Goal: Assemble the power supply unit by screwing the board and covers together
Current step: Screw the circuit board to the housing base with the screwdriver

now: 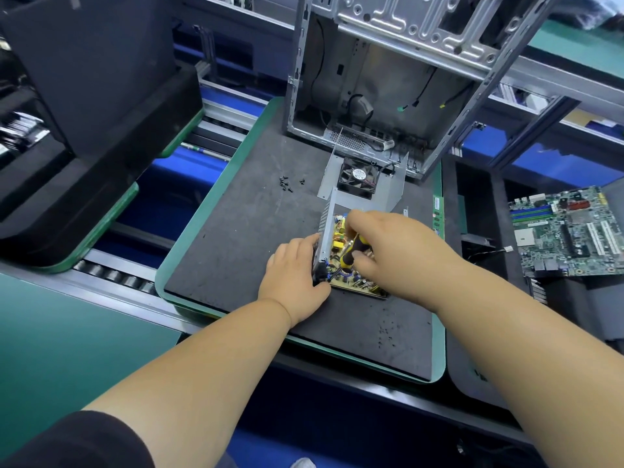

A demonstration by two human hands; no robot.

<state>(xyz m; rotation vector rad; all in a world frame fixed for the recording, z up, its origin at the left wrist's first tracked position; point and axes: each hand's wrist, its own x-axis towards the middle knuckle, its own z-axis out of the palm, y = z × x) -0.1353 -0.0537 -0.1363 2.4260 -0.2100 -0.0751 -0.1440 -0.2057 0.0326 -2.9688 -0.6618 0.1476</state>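
A power supply board (351,282) with yellow parts lies in a grey metal cover (326,228) on the dark mat (243,251). My left hand (293,271) grips the cover's left wall near its front corner. My right hand (388,251) holds a yellow and black screwdriver (351,253) upright over the board; its tip is hidden among the components. Behind the board lies a second metal cover with a black fan (359,177). Several small black screws (288,184) lie loose on the mat to the far left.
An open grey computer case (388,79) stands at the back of the mat. A green motherboard (570,231) lies at the right. A black case (94,106) sits on another tray at the left, over the roller conveyor (114,278). A green memory stick (437,211) lies by the mat's right edge.
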